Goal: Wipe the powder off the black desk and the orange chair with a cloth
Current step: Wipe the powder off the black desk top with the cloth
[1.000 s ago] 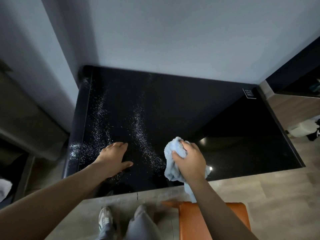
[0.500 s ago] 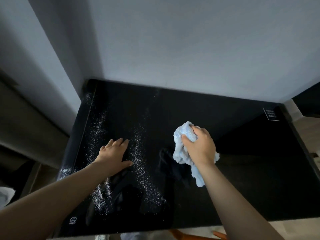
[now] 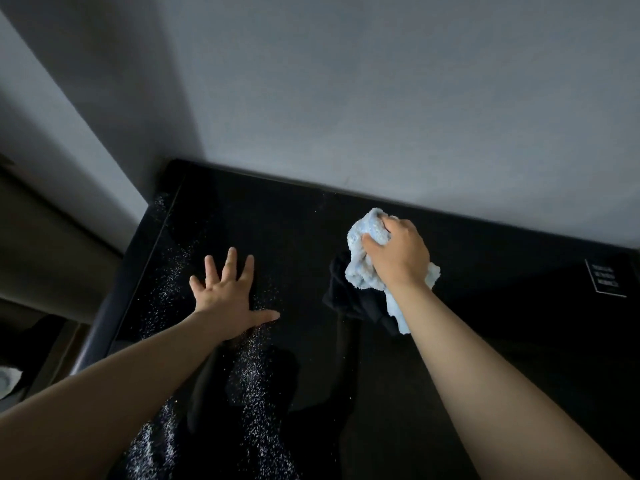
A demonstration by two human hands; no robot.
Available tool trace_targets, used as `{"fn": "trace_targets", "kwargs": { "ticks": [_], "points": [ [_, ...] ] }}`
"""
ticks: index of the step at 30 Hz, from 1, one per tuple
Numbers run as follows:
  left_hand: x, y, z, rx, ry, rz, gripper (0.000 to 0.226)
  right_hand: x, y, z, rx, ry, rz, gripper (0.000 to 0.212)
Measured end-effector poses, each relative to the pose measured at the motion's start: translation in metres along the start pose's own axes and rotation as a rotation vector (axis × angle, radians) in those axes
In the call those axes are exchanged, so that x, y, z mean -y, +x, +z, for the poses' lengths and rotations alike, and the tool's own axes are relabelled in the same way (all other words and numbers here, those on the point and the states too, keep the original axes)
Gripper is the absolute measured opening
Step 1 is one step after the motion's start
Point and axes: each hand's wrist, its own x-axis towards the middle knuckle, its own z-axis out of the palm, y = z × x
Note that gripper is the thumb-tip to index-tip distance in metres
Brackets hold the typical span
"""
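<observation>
The glossy black desk (image 3: 485, 341) fills the lower half of the view, set into a wall corner. White powder (image 3: 256, 393) lies in two loose streaks on its left part, one beside the left edge and one running toward me under my left forearm. My left hand (image 3: 225, 292) rests flat on the desk with fingers spread, between the streaks. My right hand (image 3: 398, 254) is shut on a crumpled light blue cloth (image 3: 363, 265), pressed on the desk near the back wall, right of the powder. The orange chair is out of view.
A grey wall (image 3: 381, 98) rises straight behind the desk and another wall (image 3: 52, 150) closes its left side. A small white-lettered label (image 3: 605, 282) sits on the desk at the far right. Left of the desk lies a dark gap with floor below.
My right hand has carried the cloth from the desk's near edge away from me toward the back wall. The view moved forward and up, so the chair and floor dropped out of sight. My left hand's fingers spread wider.
</observation>
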Motion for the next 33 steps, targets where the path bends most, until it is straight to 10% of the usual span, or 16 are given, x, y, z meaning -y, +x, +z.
{"fn": "trace_targets", "kwargs": {
  "ticks": [33],
  "points": [
    [-0.029, 0.040, 0.002, 0.168, -0.044, -0.131, 0.140, -0.017, 0.109, 0.099, -0.002, -0.131, -0.192, 0.042]
  ]
}}
